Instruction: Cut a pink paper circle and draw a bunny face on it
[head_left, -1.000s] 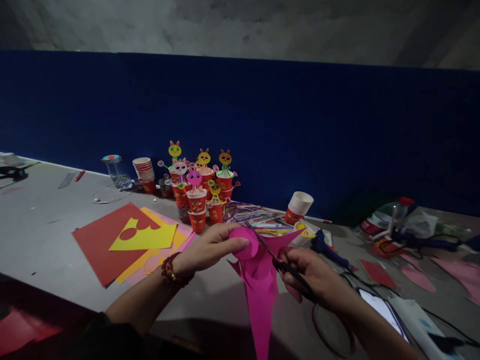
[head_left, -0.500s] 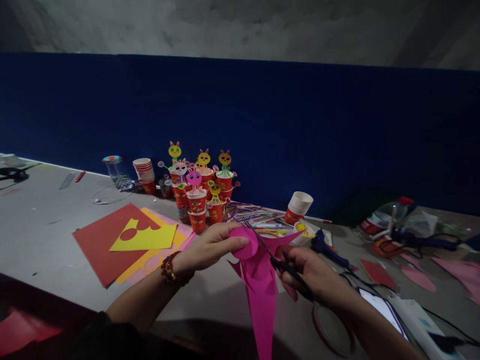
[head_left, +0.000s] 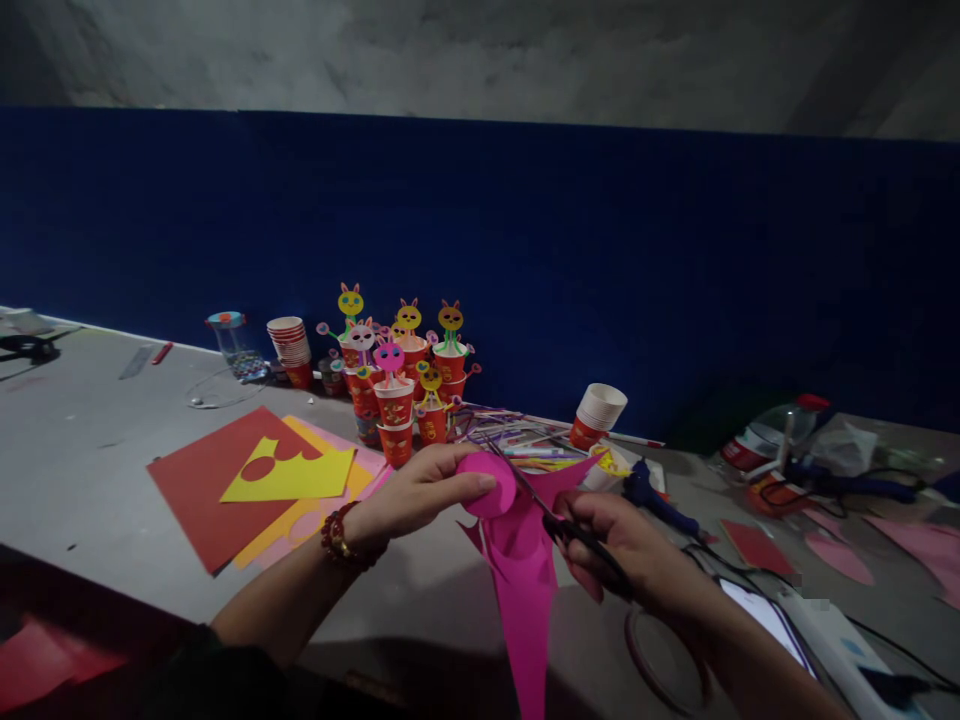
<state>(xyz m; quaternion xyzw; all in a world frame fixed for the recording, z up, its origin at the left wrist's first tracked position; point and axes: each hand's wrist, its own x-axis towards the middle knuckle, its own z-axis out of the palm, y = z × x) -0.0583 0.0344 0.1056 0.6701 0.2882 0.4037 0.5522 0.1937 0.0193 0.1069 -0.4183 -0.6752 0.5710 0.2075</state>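
Note:
Between thumb and fingers, my left hand (head_left: 424,490) pinches the rounded part of a bright pink sheet of paper (head_left: 525,600). A long strip of that paper hangs down toward the table's front edge, and a pointed piece sticks out to the right. My right hand (head_left: 611,545) is closed around the black handles of a pair of scissors (head_left: 536,497). Their blades point up and left and lie against the paper beside the round edge. How far the blades are apart I cannot tell. Both hands are above the table.
Decorated red paper cups (head_left: 395,410) with animal faces stand behind my left hand. Coloured paper sheets (head_left: 217,480) lie at left, pipe cleaners (head_left: 510,430) behind the scissors. Cup stacks (head_left: 598,415), a blue glue gun (head_left: 656,500), a plastic bottle (head_left: 772,440) and a phone (head_left: 761,620) are around.
My right hand and the scissors have shifted very slightly right and down. The pointed pink piece has moved a little. My left hand keeps its hold.

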